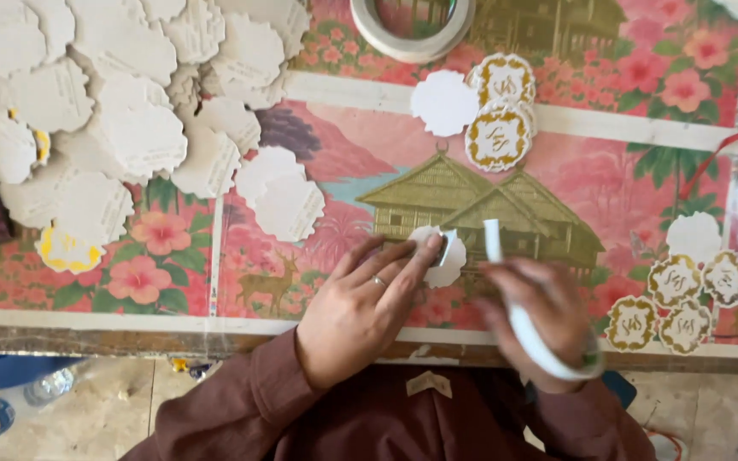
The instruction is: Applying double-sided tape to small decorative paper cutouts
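Note:
My left hand (360,303) presses its fingertips on a white scalloped paper cutout (448,260) lying on the flowered tablecloth (335,162). A short strip of white tape (448,246) lies across that cutout by my fingers. My right hand (540,320), blurred by motion, grips a roll of white tape (548,346) with a loose end (493,239) sticking up toward the cutout. A ring sits on my left hand.
A big heap of white scalloped cutouts (121,111) covers the upper left. Gold-printed cutouts lie at top centre (499,137) and at the right (676,299). Another tape roll (412,30) rests at the top edge. Plastic bottles (10,405) lie on the floor below left.

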